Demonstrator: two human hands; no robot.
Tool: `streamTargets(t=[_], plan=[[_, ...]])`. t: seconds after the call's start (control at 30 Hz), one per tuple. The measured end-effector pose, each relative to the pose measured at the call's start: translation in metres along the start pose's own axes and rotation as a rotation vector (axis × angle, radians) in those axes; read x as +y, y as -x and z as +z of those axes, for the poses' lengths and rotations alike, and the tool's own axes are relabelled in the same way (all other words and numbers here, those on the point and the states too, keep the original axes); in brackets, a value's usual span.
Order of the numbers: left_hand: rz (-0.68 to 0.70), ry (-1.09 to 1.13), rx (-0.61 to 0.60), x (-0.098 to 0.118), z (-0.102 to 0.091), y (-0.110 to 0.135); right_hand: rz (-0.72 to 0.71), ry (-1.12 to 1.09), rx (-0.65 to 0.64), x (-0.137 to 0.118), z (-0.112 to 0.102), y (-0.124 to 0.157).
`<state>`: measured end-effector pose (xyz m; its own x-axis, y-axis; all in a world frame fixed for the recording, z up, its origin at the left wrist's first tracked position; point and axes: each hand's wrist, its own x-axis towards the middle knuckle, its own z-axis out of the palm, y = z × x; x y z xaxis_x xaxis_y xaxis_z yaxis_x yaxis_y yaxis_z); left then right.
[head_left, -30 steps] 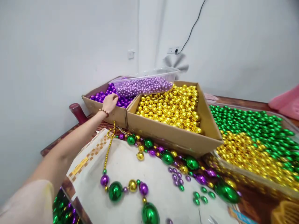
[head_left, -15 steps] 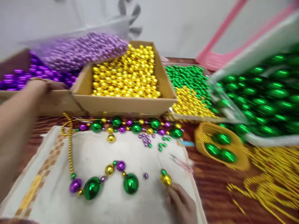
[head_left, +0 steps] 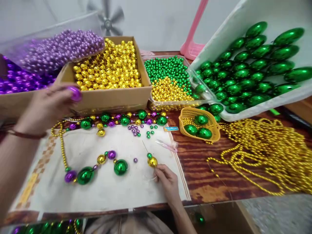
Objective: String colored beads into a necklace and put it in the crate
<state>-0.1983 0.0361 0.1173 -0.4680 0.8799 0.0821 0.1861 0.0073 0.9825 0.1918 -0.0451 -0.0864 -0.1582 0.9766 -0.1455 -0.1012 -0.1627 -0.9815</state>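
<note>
My left hand (head_left: 50,100), blurred by motion, pinches a shiny purple bead (head_left: 75,93) in front of the gold-bead box. Low on the right of the cloth, my right hand (head_left: 168,182) is closed at the fingertips on a gold bead (head_left: 152,162). A small green bead (head_left: 149,155) sits against it, and a thin needle (head_left: 145,146) points up from there. Left of that hand lies a strand of mixed beads, ending in a big green bead (head_left: 120,167). One small purple bead (head_left: 135,160) rests alone between the strand and my right hand.
Behind the cloth (head_left: 102,198) stand a cardboard box (head_left: 114,98) of gold beads and a clear tray (head_left: 170,105) of green and gold ones. Pink snips (head_left: 168,146) lie near a yellow basket (head_left: 216,130). Gold bead strings (head_left: 268,152) pile up at right.
My left hand has come up out of the purple-bead box and now shows a purple bead. The right hand still grips the gold bead. The whole view has shifted.
</note>
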Motion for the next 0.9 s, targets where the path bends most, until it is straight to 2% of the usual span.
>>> streamTargets(t=[0.1,0.13,0.2,0.27,0.33,0.47,0.6,0.67,0.77,0.9], plan=[[-0.217,0.334,-0.372,-0.032,0.074,0.067,-0.039,-0.049,0.009,0.001,-0.002,0.003],[-0.258,0.412,-0.426,-0.044,0.095,0.084,-0.051,-0.064,0.014,0.002,-0.002,0.005],[-0.250,0.482,-0.462,-0.063,0.125,0.109,-0.081,-0.088,0.021,0.002,-0.003,0.011],[-0.176,0.479,-0.431,-0.074,0.143,0.125,-0.113,-0.095,0.023,0.002,-0.003,0.019],[-0.084,0.426,-0.396,-0.077,0.151,0.135,-0.147,-0.090,0.025,0.002,-0.003,0.027],[0.112,0.291,-0.379,-0.075,0.155,0.148,-0.207,-0.077,0.027,0.004,-0.003,0.037],[0.293,0.172,-0.350,-0.074,0.157,0.154,-0.256,-0.059,0.004,0.006,-0.004,0.041],[0.342,0.109,-0.313,-0.074,0.158,0.154,-0.260,-0.049,-0.002,0.006,-0.004,0.042],[0.331,0.099,-0.248,-0.072,0.159,0.156,-0.256,-0.036,0.000,0.009,-0.002,0.046],[0.189,0.194,-0.207,-0.070,0.160,0.156,-0.239,-0.024,-0.009,0.012,0.001,0.050]])
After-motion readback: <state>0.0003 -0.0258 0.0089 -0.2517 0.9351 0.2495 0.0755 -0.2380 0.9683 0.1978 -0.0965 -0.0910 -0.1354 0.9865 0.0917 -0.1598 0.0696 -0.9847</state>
